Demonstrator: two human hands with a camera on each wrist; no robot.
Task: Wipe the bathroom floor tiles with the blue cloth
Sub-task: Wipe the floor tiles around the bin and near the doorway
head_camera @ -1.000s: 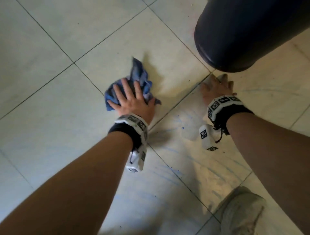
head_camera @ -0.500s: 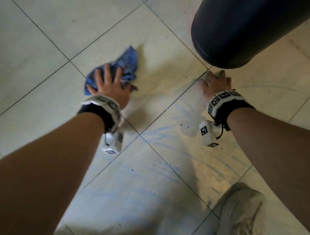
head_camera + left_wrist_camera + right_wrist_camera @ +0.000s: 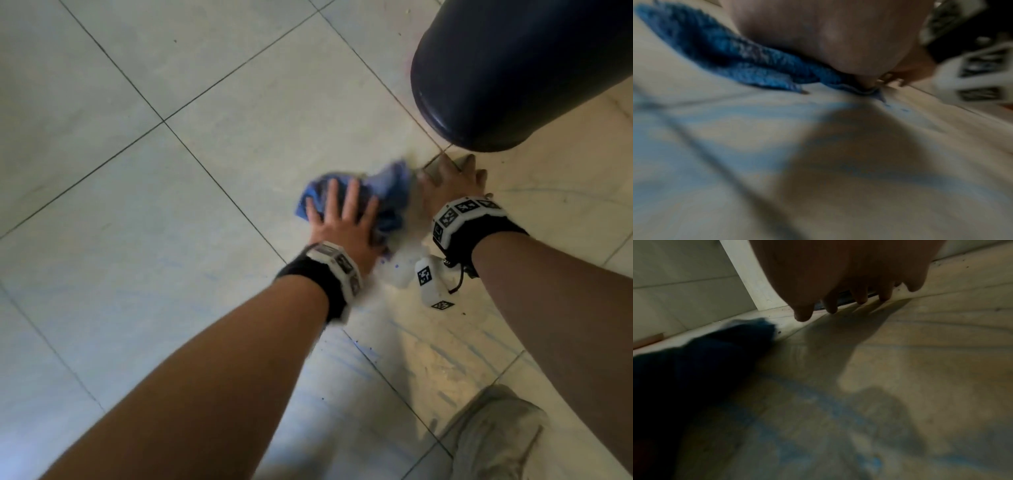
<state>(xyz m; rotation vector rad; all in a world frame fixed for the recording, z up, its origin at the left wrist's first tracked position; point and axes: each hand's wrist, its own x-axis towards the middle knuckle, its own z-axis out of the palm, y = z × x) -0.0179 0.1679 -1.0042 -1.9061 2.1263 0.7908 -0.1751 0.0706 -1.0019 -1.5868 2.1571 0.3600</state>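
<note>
The crumpled blue cloth (image 3: 387, 192) lies on the pale floor tiles (image 3: 171, 240), and my left hand (image 3: 342, 219) presses flat on it with straight, spread fingers. In the left wrist view the cloth (image 3: 735, 55) bunches under my palm. My right hand (image 3: 452, 181) rests flat on the floor just right of the cloth, fingers straight, holding nothing. In the right wrist view its fingers (image 3: 830, 305) touch the tile, and the cloth (image 3: 705, 356) shows dark at the left. Faint blue streaks (image 3: 445, 353) mark the tile near me.
A large dark round bin (image 3: 513, 68) stands just beyond my right hand. My pale shoe (image 3: 493, 435) is at the lower right. A wall base and corner (image 3: 748, 280) show in the right wrist view. Dark grout lines cross the floor.
My left hand has swept the cloth from the left back to the right, up against my right hand. The right hand has stayed planted on the floor.
</note>
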